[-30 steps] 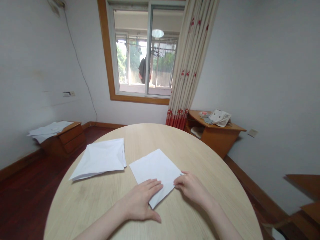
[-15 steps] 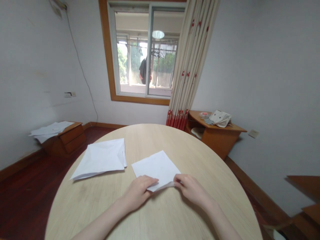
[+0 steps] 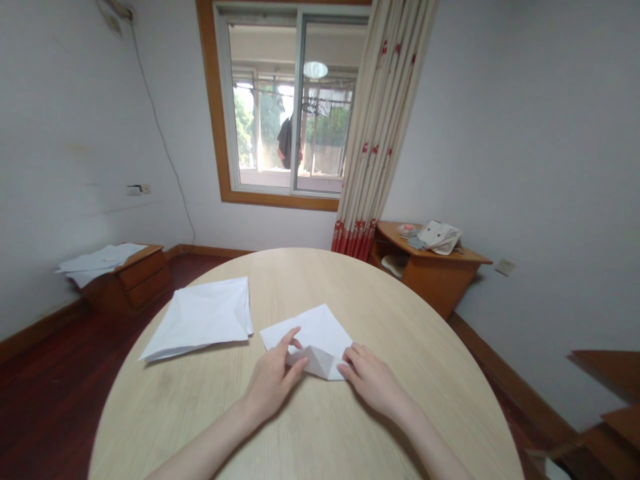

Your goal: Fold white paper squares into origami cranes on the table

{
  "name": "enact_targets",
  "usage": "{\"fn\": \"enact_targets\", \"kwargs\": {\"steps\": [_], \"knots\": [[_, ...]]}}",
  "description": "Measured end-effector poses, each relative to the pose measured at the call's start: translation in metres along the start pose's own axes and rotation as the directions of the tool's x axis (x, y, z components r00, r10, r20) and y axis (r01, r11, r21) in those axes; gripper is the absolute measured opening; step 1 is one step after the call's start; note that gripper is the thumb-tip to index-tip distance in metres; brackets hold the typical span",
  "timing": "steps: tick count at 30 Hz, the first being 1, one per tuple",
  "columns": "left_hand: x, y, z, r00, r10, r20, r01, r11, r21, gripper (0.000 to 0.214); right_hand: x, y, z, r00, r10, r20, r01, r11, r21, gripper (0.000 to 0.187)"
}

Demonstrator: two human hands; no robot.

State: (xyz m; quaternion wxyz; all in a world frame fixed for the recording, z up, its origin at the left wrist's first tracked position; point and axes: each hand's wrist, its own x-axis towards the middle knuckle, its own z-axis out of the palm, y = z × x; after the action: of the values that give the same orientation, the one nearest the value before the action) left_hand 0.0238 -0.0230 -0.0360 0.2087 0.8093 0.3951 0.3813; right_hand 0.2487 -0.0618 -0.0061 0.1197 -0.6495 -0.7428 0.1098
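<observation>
White paper sheet (image 3: 320, 330) lies flat on round wooden table (image 3: 380, 307), approx. centre, just in front of the person. Sheet sits as a diamond: one corner points away twd window (image 3: 290, 107), near corner folded up & over onto the sheet, so near edge now runs roughly left-right betw. the hands. Long axis: left-right along that fold.

Left hand (image 3: 273, 377) at sheet's near-left, index finger stretched out on top of the paper, thumb by the raised flap. Right hand (image 3: 370, 377) at near-right, fingertips pressing flap's right end. Hands apart, fold betw. them; both touch the sheet, neither closed round it.

Paper stack (image 3: 200, 317) lies left of the sheet, close but not touching.
</observation>
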Motion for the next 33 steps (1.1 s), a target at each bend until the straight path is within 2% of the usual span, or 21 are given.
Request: {"fn": "enact_targets", "kwargs": {"steps": [3,6,10,11,13,17,20,26,33], "knots": [[-0.001,0.0,0.001,0.993,0.074,-0.095,-0.071,0.997,0.033,0.044,0.001,0.0,0.004,1.0,0.017,0.001,-0.017,1.0,-0.01,0.015],[0.0,0.0,0.002,0.967,0.192,-0.166,-0.183,0.981,0.07,0.045,0.002,-0.001,0.008,1.0,0.018,0.006,-0.018,1.0,-0.006,0.015],[-0.001,0.001,0.003,0.876,0.407,-0.258,-0.385,0.913,0.133,0.039,0.002,-0.005,0.009,1.0,0.02,0.006,-0.02,1.0,0.013,0.016],[-0.002,0.003,0.003,0.856,0.445,-0.264,-0.418,0.895,0.153,0.036,0.002,-0.006,0.009,1.0,0.02,0.003,-0.02,1.0,0.021,0.016],[-0.003,0.005,0.001,0.842,0.49,-0.226,-0.454,0.869,0.196,0.029,0.002,-0.008,0.01,1.0,0.022,-0.01,-0.021,0.999,0.048,0.016],[-0.004,0.01,-0.001,0.852,0.516,-0.087,-0.474,0.832,0.288,0.022,0.004,-0.01,0.016,1.0,0.005,-0.03,0.0,0.988,0.155,0.016],[-0.003,0.008,-0.001,0.871,0.491,-0.036,-0.448,0.821,0.353,0.023,0.004,-0.012,0.021,0.999,-0.015,-0.03,0.02,0.981,0.195,0.018],[-0.001,0.005,0.003,0.915,0.399,-0.058,-0.34,0.84,0.424,0.031,0.004,-0.017,0.023,0.999,-0.04,-0.019,0.042,0.98,0.192,0.02],[-0.001,0.003,0.008,0.915,0.39,-0.104,-0.308,0.841,0.446,0.03,0.003,-0.019,0.023,0.998,-0.057,-0.011,0.058,0.987,0.151,0.02]]}}
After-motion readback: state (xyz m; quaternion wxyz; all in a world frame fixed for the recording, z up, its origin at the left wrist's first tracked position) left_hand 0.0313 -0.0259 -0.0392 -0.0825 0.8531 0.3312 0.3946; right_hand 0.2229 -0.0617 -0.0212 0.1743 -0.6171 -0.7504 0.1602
